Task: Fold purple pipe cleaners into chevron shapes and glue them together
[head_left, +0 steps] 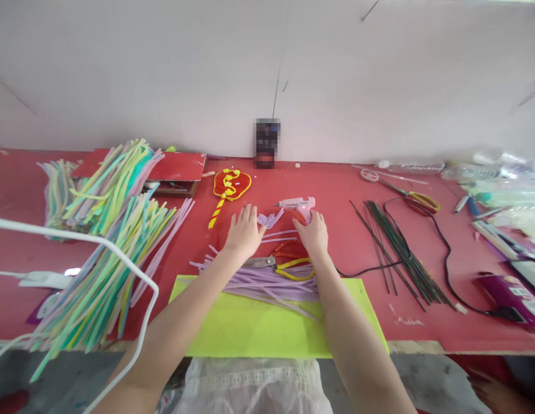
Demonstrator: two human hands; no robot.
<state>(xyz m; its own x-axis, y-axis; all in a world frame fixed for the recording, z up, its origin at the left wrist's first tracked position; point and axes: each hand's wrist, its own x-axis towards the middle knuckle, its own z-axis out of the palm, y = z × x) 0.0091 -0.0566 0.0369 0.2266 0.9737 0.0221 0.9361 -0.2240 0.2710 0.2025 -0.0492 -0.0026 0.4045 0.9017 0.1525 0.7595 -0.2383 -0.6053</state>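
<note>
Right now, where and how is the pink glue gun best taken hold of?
I would grip the pink glue gun by its handle, the right hand coming from the near right side: its nozzle points left, and the handle bends towards the person.

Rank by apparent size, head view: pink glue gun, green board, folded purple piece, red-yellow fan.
Largest to smallest, visible parts:
Green board
Red-yellow fan
Pink glue gun
Folded purple piece

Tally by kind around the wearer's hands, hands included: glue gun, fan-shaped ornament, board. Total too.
Pink plastic glue gun: 1
Red fan-shaped ornament, yellow trim: 1
Flat lime-green rectangular board: 1
Bare left hand and bare right hand: 2
Total: 5
</note>
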